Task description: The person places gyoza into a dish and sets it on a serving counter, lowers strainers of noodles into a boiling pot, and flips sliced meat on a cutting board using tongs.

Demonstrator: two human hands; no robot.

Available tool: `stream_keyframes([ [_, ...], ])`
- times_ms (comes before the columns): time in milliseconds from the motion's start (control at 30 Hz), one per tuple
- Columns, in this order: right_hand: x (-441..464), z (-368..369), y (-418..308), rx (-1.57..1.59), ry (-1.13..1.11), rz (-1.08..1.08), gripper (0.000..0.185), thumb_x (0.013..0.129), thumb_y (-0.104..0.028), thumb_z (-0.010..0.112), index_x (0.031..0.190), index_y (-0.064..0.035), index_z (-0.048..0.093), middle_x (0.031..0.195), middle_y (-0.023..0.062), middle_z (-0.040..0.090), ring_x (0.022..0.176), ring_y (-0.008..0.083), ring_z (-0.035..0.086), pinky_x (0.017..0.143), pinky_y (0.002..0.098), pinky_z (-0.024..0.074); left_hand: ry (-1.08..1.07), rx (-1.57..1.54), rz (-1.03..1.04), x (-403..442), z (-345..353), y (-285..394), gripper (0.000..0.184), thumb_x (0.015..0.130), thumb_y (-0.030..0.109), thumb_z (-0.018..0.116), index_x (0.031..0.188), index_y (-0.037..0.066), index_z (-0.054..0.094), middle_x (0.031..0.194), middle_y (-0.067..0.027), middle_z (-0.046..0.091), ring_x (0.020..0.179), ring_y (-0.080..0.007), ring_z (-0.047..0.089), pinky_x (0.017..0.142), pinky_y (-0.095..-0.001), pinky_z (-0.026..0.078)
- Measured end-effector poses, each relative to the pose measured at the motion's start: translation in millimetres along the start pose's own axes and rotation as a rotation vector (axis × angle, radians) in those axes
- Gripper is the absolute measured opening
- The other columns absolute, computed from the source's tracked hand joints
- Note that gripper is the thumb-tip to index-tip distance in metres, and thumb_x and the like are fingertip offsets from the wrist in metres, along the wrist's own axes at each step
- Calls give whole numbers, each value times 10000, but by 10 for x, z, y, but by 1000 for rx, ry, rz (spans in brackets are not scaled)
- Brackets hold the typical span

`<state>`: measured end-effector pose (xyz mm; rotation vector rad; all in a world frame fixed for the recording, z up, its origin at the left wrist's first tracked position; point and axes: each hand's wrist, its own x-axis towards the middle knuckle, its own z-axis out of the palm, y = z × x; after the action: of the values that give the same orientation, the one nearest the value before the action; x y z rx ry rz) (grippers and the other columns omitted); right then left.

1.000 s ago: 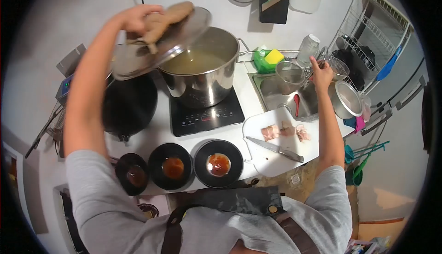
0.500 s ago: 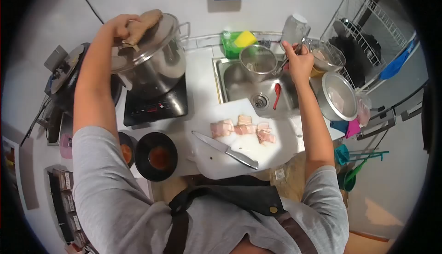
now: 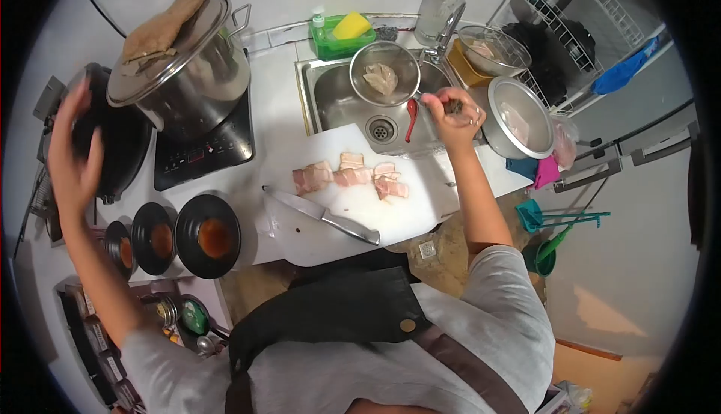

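My right hand (image 3: 457, 117) is closed around the handle of a round mesh strainer (image 3: 359, 93), held over the sink (image 3: 314, 108). Pale, wet-looking pieces of food (image 3: 381, 79) lie in the strainer. My left hand (image 3: 77, 147) is raised over the left of the counter with its fingers stretched out, holding nothing. Nearest to it are a dark pan (image 3: 120, 140) and a large steel pot (image 3: 203, 84). The pot's lid (image 3: 197, 33) carries a folded brown cloth (image 3: 161, 27). A red spoon (image 3: 411, 120) lies in the sink.
Sliced bacon (image 3: 351, 177) and a knife (image 3: 330, 217) lie on a white cutting board (image 3: 300, 245). Black bowls (image 3: 208, 255) with reddish sauce stand at left. The pot sits on an induction cooker (image 3: 197, 160). A metal bowl (image 3: 522, 140) stands right of the sink.
My left hand has let go of the cloth on the pot lid and moved left and down. The strainer is now nearer to me, with its contents in view. The head view has shifted.
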<state>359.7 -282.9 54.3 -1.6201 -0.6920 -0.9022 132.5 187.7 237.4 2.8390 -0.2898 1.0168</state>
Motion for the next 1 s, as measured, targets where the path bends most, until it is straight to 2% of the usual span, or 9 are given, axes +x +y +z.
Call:
stream_keyframes([
  [233,-306,-9,-15,-162,-23,-13,198,734,-114,786,798,-16,626,709,62,621,620,145,568,570,263,476,960,414,-880,-3754,-780,-94,185,891,22,556,1056,-8,634,921,-121,682,828,-178,656,720,-267,545],
  [367,-208,83,30,-195,73,123,225,771,-152,772,750,-11,597,708,70,636,591,130,574,518,254,496,1070,1201,-1977,-6037,-914,-166,392,811,329,571,1039,14,617,1017,-229,634,894,-385,624,814,-469,477],
  [467,-125,243,19,-321,31,177,325,782,-290,764,751,-10,601,646,60,613,453,122,527,435,219,451,1821,609,-2166,-5865,-780,-60,510,638,327,713,1034,17,628,1076,-272,584,996,-400,586,851,-451,485],
  [567,17,383,-98,-399,30,183,359,774,-325,767,736,-9,599,602,52,594,422,106,502,407,218,434,1428,973,-2161,-5827,-794,-164,456,666,317,686,1000,10,638,1026,-267,618,934,-375,617,852,-412,485],
  [667,116,383,-19,-285,11,189,373,760,-340,776,751,-3,617,586,46,591,427,104,514,387,232,432,1060,765,-1871,-6248,-1015,-660,473,701,375,670,914,-47,670,974,-248,656,925,-335,640,831,-385,481],
  [800,177,411,4,-608,65,-52,407,757,-392,765,815,-7,643,624,34,620,453,97,550,398,235,452,864,375,-2181,-6466,-1238,-1490,681,692,490,677,1068,-76,630,1016,-248,647,980,-331,621,853,-390,471],
  [900,209,454,-118,-563,33,170,348,804,-316,687,918,8,625,844,84,662,630,121,606,543,255,497,1339,-78,-2024,-6628,-1188,-2025,723,765,542,617,1189,-41,572,1193,-163,577,1059,-320,554,928,-437,414],
  [933,221,511,-133,-458,-10,201,311,813,-247,651,978,12,602,901,98,656,673,127,602,591,258,494,1361,-559,-1810,-7163,-1214,-2453,729,801,467,614,1303,-37,457,1304,-165,491,1152,-348,491,994,-463,383],
  [1000,206,511,-149,-267,-76,293,297,832,-110,581,1098,21,557,1017,127,643,761,139,594,688,263,490,1322,-613,-1769,-7173,-1162,-2705,737,798,463,620,1307,-42,448,1303,-168,490,1157,-348,488,994,-461,384],
])
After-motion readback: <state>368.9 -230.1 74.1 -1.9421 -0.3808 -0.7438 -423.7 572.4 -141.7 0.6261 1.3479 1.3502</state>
